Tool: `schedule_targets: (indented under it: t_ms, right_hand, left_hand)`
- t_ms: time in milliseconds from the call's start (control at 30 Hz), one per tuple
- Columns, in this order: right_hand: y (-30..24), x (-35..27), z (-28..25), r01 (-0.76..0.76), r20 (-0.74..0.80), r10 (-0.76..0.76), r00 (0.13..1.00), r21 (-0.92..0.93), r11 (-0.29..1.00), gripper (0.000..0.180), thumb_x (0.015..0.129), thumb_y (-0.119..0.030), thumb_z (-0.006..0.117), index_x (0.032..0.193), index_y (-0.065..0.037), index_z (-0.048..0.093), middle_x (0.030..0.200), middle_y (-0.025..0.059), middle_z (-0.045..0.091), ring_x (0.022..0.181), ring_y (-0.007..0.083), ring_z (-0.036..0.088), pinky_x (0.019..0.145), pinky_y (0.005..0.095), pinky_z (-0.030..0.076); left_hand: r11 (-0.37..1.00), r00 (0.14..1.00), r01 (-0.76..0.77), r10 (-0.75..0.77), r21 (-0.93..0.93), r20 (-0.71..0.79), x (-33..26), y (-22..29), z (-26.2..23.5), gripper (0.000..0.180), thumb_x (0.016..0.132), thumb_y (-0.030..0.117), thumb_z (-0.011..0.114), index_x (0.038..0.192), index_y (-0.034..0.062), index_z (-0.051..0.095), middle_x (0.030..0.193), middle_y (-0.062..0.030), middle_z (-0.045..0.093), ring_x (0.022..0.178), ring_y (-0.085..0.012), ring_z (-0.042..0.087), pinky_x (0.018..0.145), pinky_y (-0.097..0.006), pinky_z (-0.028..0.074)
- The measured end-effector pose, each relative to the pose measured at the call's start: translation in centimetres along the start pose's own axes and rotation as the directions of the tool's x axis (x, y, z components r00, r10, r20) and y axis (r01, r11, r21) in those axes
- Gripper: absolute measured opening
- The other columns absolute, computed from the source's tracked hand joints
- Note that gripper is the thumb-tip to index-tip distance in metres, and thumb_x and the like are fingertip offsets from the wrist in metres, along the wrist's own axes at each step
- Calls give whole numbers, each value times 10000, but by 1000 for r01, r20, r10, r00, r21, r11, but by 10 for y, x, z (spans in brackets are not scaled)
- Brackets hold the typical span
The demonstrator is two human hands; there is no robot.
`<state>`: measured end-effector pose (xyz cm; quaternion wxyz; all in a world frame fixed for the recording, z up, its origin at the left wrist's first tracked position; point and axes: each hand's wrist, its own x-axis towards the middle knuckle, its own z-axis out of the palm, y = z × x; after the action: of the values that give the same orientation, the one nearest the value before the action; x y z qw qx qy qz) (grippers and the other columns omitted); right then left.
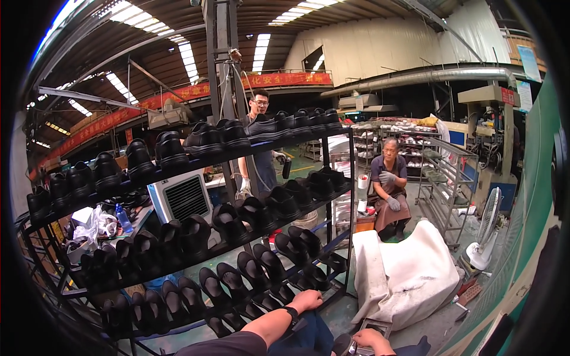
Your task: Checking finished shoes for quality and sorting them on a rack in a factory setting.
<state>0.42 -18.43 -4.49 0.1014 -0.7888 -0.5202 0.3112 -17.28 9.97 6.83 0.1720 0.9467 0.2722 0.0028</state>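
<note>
My left hand [307, 300], with a black watch [291, 314] at its wrist, rests by my blue-clad leg [309, 332] in front of the rack's lower end. Its fingers look curled in, and nothing shows in them. Lower right, my right hand [373, 340] has bent fingers at a small metal edge [360, 349]; what they grip, if anything, is hidden. A dark rounded thing, perhaps a shoe [341, 344], lies beside it. Closest to my left hand are black shoes [267, 262] on the black metal rack [338, 279], which holds several sloping tiers of them.
A white cloth-covered block [404, 273] stands right of the rack, beside a white fan [484, 237]. Beyond it sits a gloved person [389, 184]; another person [264, 169] stands behind the rack. A wheeled metal rack [445, 184] and green mesh [516, 237] border the right.
</note>
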Motion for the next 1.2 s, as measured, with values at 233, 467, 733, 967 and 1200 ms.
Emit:
schedule_targets:
  t_ms: [233,467,733,967,1200]
  right_hand:
    - [6,5,0,16,18,-17,1000,19,1000,364,938,-426,565,1163,-210,753,952,95,763,883,264,736,838,385,560]
    - [2,-1,-2,24,7,-24,1000,41,999,361,938,-421,566,1152,-201,755,973,107,759,911,286,731,849,393,556]
    - [7,6,6,-17,26,17,1000,-9,1000,349,919,-414,585,1179,-244,744,1182,91,720,1136,325,664,971,431,523]
    - [-3,-3,-3,-34,-26,34,999,23,999,368,903,-412,565,1165,-227,747,1158,127,720,1117,343,666,971,460,522]
    - [-13,-9,-8,-83,40,78,996,146,986,362,906,-389,548,1158,-219,746,1132,118,728,1093,331,675,954,439,531]
  left_hand:
    - [1000,1000,17,-17,-3,23,4,0,-1,364,868,337,552,1127,154,732,1137,-115,728,1085,-337,672,902,-465,538]
    - [1000,999,23,-23,-1,26,1,1,-1,366,871,338,552,1137,161,731,1136,-110,729,1095,-333,670,915,-464,533]
    - [1000,1000,-13,13,-6,-3,0,1,-1,344,853,330,577,1089,141,739,1125,-131,726,1084,-346,670,883,-476,540]
    - [1000,1000,-1,1,-6,-21,3,1,-2,344,852,313,550,1078,140,743,1077,-130,736,1047,-348,680,883,-470,540]
    - [1000,1000,18,-18,-16,-6,2,5,-8,325,840,308,569,1056,143,748,1103,-131,731,1061,-350,677,882,-481,544]
